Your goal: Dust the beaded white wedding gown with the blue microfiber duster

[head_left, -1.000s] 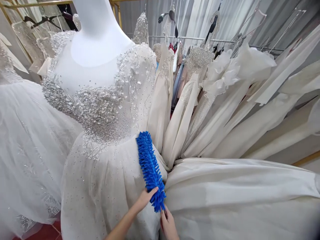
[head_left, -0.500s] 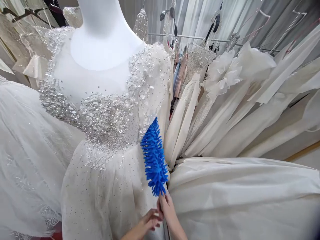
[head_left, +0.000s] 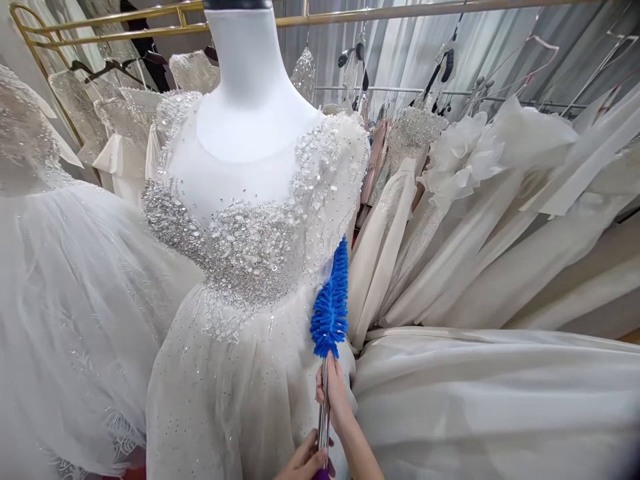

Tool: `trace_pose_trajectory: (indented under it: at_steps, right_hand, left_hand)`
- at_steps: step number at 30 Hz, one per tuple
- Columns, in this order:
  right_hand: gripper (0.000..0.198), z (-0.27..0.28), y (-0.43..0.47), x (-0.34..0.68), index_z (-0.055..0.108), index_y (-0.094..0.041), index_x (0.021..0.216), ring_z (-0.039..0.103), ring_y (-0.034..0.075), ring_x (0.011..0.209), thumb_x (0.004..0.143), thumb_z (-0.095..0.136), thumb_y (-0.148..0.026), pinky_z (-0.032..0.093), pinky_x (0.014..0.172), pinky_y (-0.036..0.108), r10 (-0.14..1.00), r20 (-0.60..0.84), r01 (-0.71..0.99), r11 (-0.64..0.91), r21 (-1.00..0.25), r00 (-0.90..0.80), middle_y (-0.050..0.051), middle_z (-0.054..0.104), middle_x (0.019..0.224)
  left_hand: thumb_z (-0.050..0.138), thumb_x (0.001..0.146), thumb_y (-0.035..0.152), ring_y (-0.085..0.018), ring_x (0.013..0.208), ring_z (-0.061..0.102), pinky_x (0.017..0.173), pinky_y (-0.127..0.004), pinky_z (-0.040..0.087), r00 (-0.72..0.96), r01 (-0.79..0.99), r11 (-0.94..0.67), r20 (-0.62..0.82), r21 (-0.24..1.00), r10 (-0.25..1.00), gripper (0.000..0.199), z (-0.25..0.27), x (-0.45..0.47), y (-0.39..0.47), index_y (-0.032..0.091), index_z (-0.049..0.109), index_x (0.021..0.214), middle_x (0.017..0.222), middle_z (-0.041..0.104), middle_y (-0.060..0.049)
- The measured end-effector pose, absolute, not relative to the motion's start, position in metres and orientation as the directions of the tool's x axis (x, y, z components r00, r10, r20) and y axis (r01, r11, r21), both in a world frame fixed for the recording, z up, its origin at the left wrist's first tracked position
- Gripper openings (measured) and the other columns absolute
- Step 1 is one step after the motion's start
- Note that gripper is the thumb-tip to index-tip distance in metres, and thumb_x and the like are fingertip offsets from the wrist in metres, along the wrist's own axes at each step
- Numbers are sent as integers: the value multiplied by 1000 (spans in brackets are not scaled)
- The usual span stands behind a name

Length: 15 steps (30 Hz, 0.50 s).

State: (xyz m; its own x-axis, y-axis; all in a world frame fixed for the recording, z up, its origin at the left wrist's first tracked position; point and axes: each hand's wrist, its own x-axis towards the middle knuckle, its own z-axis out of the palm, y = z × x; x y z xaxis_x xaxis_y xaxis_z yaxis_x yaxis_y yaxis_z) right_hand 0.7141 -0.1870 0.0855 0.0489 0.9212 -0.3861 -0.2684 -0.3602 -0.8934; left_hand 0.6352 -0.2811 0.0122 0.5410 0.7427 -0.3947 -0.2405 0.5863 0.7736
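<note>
Head cam, both hands (head_left: 333,393) on blue duster (head_left: 331,301) handle, vs beaded gown (head_left: 250,253)

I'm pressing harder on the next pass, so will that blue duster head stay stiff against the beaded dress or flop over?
The blue duster head looks soft: shaggy chenille fingers, so it probably gives and bends. Its metal handle, gripped by the right hand and left hand, looks rigid. The fingers may snag the beaded bodice.
</note>
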Motion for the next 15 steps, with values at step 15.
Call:
trace_pose_trajectory:
  at_steps: [15]
  right_hand:
    - [65,19,-182,747,29,-29,108,52,18,39,63,63,-63,39,41,32,852,-498,-270,-447,-853,163,-10,51,57]
  left_hand:
    - [38,42,97,-5,40,33,51,-25,20,331,-50,639,-591,767,735,84,-26,641,-286,19,50,70,42,46,9]
